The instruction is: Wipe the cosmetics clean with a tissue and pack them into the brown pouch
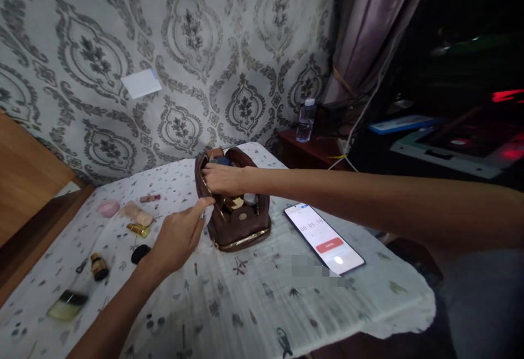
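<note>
A brown handbag (241, 232) with gold zips stands unzipped on the patterned cloth, several items visible inside it. My left hand (180, 233) is closed on the bag's near left edge, thumb and forefinger at the rim. Into the opening reaches my right hand (225, 179), palm down; its fingertips are hidden by the bag and its contents. Below that hand, a gold item (236, 203) and a whitish round item (249, 199) show in the bag. Something blue (223, 160) lies towards its back.
Left of the bag lie a pink round case (108, 208), a lip gloss tube (149, 198), a gold tube (138, 230), a dark-capped bottle (99, 267) and a perfume bottle (67, 305). A phone (325, 239) showing a timer lies right. A water bottle (305, 120) stands behind.
</note>
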`<state>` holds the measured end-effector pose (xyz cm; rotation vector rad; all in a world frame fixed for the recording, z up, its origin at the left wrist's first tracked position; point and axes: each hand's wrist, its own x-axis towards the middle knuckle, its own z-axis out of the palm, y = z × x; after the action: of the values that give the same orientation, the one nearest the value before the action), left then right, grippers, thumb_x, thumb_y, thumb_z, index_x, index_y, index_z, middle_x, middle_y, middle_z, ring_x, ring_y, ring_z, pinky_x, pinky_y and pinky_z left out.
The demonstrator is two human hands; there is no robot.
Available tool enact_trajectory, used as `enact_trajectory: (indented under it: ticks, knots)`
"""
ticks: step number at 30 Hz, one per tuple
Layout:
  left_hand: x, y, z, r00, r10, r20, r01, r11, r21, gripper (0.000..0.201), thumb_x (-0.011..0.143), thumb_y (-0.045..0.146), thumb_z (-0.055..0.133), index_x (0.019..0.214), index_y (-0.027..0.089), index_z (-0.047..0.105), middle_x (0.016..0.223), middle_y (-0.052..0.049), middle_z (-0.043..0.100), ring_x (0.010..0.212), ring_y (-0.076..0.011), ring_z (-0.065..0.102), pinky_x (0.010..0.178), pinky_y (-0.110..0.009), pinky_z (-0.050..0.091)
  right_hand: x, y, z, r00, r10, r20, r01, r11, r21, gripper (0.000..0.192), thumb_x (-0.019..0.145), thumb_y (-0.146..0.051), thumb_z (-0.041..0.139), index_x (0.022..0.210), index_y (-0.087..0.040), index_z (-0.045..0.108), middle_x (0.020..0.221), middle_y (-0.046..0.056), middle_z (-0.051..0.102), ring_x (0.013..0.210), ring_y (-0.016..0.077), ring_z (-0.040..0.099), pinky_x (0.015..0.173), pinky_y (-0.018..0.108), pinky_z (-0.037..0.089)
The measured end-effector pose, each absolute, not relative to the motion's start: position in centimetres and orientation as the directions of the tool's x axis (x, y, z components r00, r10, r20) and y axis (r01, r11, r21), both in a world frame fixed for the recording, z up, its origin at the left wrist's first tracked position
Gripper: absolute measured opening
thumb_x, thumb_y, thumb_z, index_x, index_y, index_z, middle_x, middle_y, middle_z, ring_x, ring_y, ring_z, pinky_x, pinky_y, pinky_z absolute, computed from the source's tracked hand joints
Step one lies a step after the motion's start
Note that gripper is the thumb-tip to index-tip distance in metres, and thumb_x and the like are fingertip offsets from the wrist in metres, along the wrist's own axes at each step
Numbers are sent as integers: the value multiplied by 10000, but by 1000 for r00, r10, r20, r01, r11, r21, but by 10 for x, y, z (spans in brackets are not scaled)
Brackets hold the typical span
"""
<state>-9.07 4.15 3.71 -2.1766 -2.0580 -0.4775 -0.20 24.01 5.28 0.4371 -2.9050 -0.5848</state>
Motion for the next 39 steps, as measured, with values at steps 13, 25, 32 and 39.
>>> enact_trajectory:
  ticks: [13,25,32,39]
  knots:
    - [-89,42,38,29,952,304,986,-76,145,411,950,217,305,1298,249,521,713,10,654,635,-203,646,621,-275,412,21,234,63,-970,-183,157,-126,939,319,134,877,-178,565,824,-120,674,1052,150,652,1093,285,506,894,406,344]
    - [-88,41,38,30,949,313,980,-89,177,398,952,208,325,1299,255,515,699,28,632,597,-181,621,605,-251,389,47,231,80,-957,18,290,36,998,58,195,896,-198,607,1073,-133,658,1207,143,592,1172,270,512,957,404,420]
    - [-89,41,37,26,950,311,975,-93,204,395,956,218,322,1296,250,521,701,20,630,638,-190,632,636,-260,410,57,212,83,-894,403,195,405,914,-26,318,956,-300,536,1207,-106,542,1169,198,636,1034,319,656,820,389,501]
    - [-89,42,37,25,951,310,975,-91,202,405,942,213,325,1293,264,522,687,26,617,624,-183,613,628,-256,406,41,211,76,-809,565,162,519,816,-255,514,825,-328,713,1231,-111,484,1221,221,628,1108,366,644,821,378,513]
